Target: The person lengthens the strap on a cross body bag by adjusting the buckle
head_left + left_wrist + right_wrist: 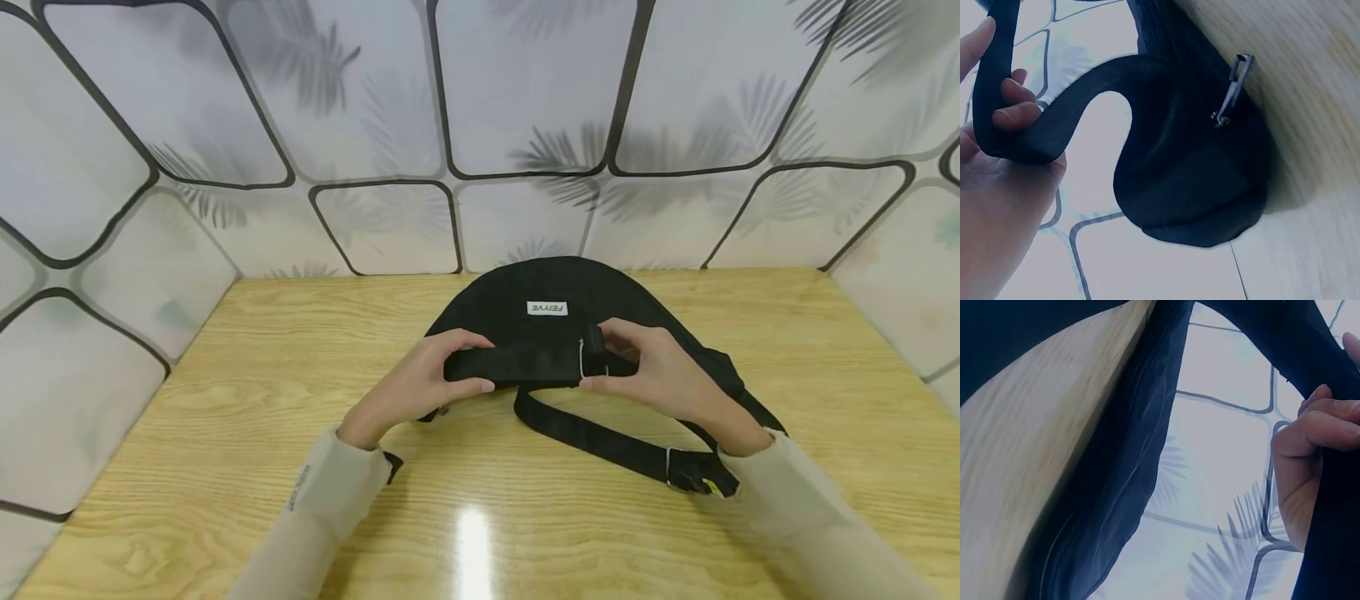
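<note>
A black crescent-shaped bag (495, 300) with a small white label (547, 308) lies on the wooden table. Over its near edge my left hand (420, 375) holds the black strap (517, 365) between thumb and fingers. In the left wrist view the strap (994, 94) loops through that hand, beside a metal zipper pull (1234, 90) on the bag. My right hand (652, 367) pinches the strap at a metal-framed buckle (594, 352). Curled fingers (1329, 425) of this hand show against the strap in the right wrist view. Part of the buckle is hidden behind them.
A loose strap length (585, 433) trails across the table (247, 400) to a second metal buckle (678, 471) by the right sleeve. A dark strap end (393, 467) shows beside the left sleeve. Patterned walls (517, 100) enclose the table's back and sides.
</note>
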`<action>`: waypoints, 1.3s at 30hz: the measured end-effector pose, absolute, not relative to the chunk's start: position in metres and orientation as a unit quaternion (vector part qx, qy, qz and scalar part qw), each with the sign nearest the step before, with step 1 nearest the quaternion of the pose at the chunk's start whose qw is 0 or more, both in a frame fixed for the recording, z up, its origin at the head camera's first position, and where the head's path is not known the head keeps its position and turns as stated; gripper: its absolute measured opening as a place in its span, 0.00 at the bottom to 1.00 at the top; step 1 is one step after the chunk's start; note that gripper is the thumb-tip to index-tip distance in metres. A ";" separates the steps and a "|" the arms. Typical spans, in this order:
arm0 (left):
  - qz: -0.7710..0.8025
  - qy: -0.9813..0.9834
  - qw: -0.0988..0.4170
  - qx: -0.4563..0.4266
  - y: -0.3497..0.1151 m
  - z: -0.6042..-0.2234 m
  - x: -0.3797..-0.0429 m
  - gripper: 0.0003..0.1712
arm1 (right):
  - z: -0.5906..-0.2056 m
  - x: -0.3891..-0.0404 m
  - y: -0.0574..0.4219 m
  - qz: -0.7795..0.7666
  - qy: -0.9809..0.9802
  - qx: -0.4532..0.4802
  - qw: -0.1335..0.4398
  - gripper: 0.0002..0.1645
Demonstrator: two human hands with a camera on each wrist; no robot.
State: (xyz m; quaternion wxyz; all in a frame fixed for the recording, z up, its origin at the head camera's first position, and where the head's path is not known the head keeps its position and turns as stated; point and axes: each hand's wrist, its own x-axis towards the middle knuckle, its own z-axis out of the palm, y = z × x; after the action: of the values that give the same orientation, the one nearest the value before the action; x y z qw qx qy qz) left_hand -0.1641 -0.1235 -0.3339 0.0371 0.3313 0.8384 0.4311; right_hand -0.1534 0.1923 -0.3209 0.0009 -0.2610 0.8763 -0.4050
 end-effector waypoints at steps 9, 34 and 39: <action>0.437 0.838 0.046 0.325 -0.132 -0.336 -0.163 0.25 | -0.321 -0.153 0.199 -0.380 0.891 -0.250 -0.004 0.28; 0.421 0.848 0.045 0.318 -0.156 -0.337 -0.162 0.25 | -0.325 -0.149 0.220 -0.390 0.880 -0.273 0.003 0.23; 0.416 0.849 0.042 0.325 -0.159 -0.338 -0.165 0.25 | -0.328 -0.151 0.221 -0.393 0.870 -0.298 -0.001 0.23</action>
State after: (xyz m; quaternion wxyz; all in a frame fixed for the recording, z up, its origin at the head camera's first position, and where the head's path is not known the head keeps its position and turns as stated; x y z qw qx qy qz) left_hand -0.1649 -0.1586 -0.3380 0.0419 0.3246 0.8485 0.4158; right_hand -0.1513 0.2206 -0.3282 -0.0009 -0.2984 0.8700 -0.3926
